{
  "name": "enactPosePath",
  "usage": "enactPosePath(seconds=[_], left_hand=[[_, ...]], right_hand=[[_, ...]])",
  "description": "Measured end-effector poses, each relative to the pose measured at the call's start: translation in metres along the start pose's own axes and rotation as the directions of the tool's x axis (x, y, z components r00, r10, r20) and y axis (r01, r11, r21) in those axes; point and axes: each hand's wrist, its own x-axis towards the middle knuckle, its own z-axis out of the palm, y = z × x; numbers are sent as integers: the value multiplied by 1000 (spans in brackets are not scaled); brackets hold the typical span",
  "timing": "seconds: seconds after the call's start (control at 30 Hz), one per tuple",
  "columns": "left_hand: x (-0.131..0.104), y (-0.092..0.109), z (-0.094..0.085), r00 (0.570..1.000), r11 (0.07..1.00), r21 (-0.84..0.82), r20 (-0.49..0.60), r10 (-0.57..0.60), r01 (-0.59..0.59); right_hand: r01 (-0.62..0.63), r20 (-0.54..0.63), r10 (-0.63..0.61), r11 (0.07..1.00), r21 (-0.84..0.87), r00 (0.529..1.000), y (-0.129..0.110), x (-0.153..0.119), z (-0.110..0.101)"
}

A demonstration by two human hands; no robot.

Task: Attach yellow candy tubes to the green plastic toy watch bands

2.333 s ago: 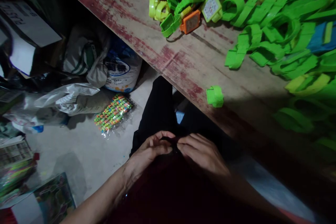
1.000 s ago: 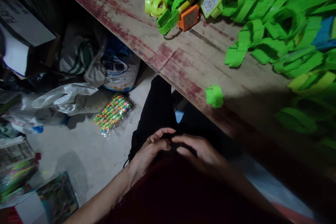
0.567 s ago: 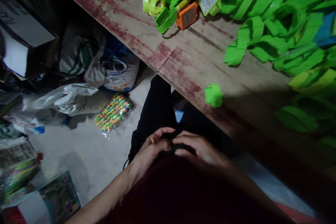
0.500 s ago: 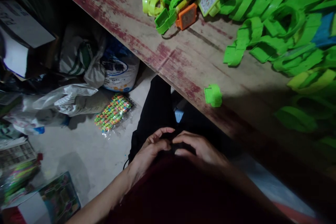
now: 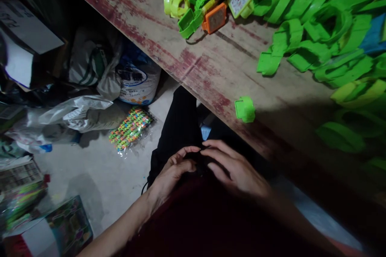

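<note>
At my waist, above the lap of my black trousers, are both hands. My left hand is curled, with thumb and forefinger closing near dark cloth at the edge of my dark red top. What it grips is lost in the dark. Close by, my right hand has its fingers stretched and apart, their tips almost meeting the left fingertips, and nothing shows in it. Nearest on the table is a small bright green plastic piece, apart from both hands.
A worn wooden table with peeling red paint runs diagonally ahead. Green plastic toy watches are heaped on it, with an orange one. On the floor at left lie a bag of colourful pieces, white sacks and a box.
My right hand has shifted slightly up and right, its fingers spreading more. My left hand stays where it was, and the things on the table have not moved.
</note>
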Motion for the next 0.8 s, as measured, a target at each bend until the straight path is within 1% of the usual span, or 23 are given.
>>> enactPosePath(seconds=[0.07, 0.13, 0.17, 0.23, 0.33, 0.4, 0.47, 0.53, 0.6, 0.67, 0.73, 0.8], left_hand=[[0, 0, 1, 1000, 1000, -9, 0, -7, 7], [0, 0, 1, 1000, 1000, -1, -6, -5, 5], [1, -1, 1, 1000, 1000, 5, -10, -5, 5], [1, -1, 1, 1000, 1000, 13, -20, 3, -3], [2, -2, 1, 1000, 1000, 7, -9, 17, -17], [1, -2, 0, 1000, 1000, 14, 3, 17, -17], [1, -2, -1, 1000, 999, 34, 6, 14, -14], [2, -2, -1, 1000, 998, 63, 3, 14, -14], [3, -2, -1, 1000, 995, 102, -4, 11, -10], [3, -2, 0, 1000, 990, 144, -14, 14, -12], [4, -2, 1, 999, 983, 180, -25, 32, -27], [3, -3, 1, 998, 973, 226, -38, 46, -36]], right_hand=[[64, -35, -68, 991, -118, 997, -4, 0, -1], [136, 5, -137, 974, -179, 991, -6, -1, 0], [156, 36, -152, 970, -187, 988, -6, -2, 0], [140, 44, -135, 976, -167, 990, -6, -3, 1], [82, -37, -87, 989, -124, 996, -5, -2, -1], [103, -42, -110, 985, -136, 993, -3, -1, -3], [157, 26, -155, 975, -155, 988, -2, 1, -4], [181, 80, -168, 967, -180, 982, -1, 1, -2], [179, 105, -159, 956, -231, 982, 0, 0, 1], [169, 126, -135, 931, -323, 983, 0, -3, 6], [196, 175, -131, 877, -439, 976, -1, -5, 11], [245, 230, -137, 800, -548, 963, -3, -8, 16]])
